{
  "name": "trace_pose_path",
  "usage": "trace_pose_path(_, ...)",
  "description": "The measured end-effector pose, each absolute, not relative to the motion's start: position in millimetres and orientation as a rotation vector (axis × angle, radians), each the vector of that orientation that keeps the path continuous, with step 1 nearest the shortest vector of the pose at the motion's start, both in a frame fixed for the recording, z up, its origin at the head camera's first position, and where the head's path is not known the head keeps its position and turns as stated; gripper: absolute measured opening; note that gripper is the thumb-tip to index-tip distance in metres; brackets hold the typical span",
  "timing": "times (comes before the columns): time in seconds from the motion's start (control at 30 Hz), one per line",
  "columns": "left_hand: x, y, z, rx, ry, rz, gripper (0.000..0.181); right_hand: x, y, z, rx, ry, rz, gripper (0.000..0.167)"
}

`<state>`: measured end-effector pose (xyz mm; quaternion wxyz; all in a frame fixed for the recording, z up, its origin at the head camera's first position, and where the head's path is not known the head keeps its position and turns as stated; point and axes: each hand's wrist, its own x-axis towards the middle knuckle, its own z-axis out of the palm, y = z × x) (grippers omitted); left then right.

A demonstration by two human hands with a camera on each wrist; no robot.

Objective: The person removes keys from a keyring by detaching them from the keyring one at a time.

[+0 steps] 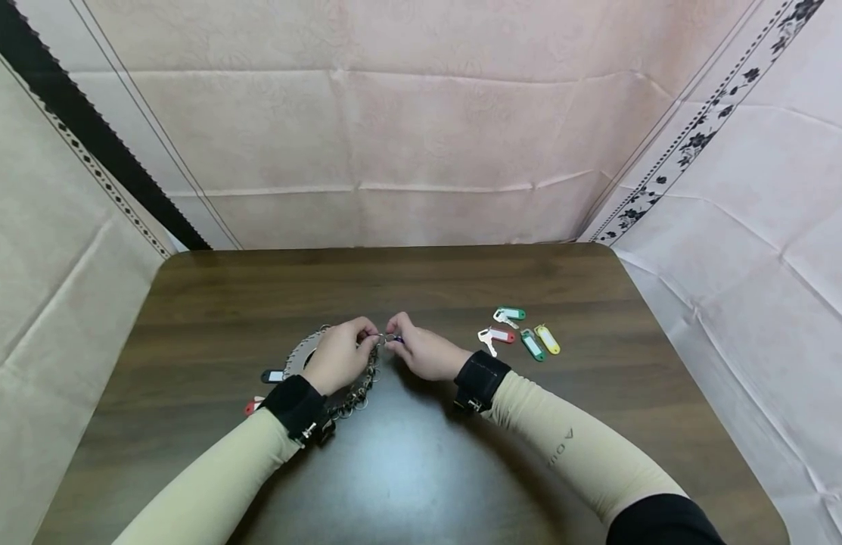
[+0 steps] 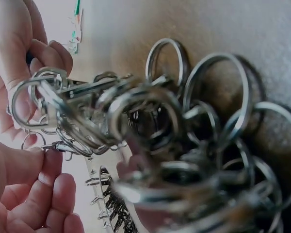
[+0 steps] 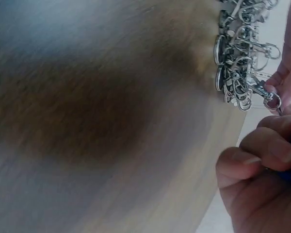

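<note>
My left hand [image 1: 340, 356] is over a round grey rack [image 1: 300, 354] hung with many metal key rings and clasps. In the left wrist view its thumb and fingertip pinch a small metal clasp [image 2: 53, 145] with a key ring [image 2: 34, 140] on it. My right hand [image 1: 424, 350] is close beside, fingertips nearly meeting the left ones. It grips a blue key tag [image 3: 290, 175], mostly hidden by the curled fingers. Whether the tag is joined to the ring is hidden. Many rings [image 2: 167, 63] hang near the left wrist camera.
Right of the hands lie two green key tags [image 1: 532, 345], a red tag [image 1: 502, 335] and a yellow tag [image 1: 547, 339], with two silver keys [image 1: 487, 341]. A black tag [image 1: 273, 376] and a red tag [image 1: 250, 407] are at the rack's left. The wooden table [image 1: 407, 484] has rounded corners.
</note>
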<state>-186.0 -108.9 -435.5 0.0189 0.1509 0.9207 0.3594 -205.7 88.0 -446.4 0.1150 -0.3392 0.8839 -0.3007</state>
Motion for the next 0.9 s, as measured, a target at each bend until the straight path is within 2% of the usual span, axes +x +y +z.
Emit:
trace_pose_path(0.23,-186.3,-110.6,-438.4,0.439,2.84,1.128,0.004,-201.4,89.3,-440.3,-1.118,2.626,-0.753,0.019)
trace_pose_path(0.5,-186.1,-111.7,-440.9,0.43,2.818,1.155,0.006,-204.3,90.0,-441.0,-1.078,2.628,-0.842,0.009)
trace_pose_path(0.63,-185.5,-111.3,-440.1,0.425,2.795,1.179,0.006,-208.1,90.3,-443.8,-0.977,2.581,-0.96,0.008)
trace_pose_path(0.9,-183.8,-111.6,-440.1,0.43,2.76,1.193,0.006,-215.7,90.5,-450.0,-0.746,2.482,-1.098,0.017)
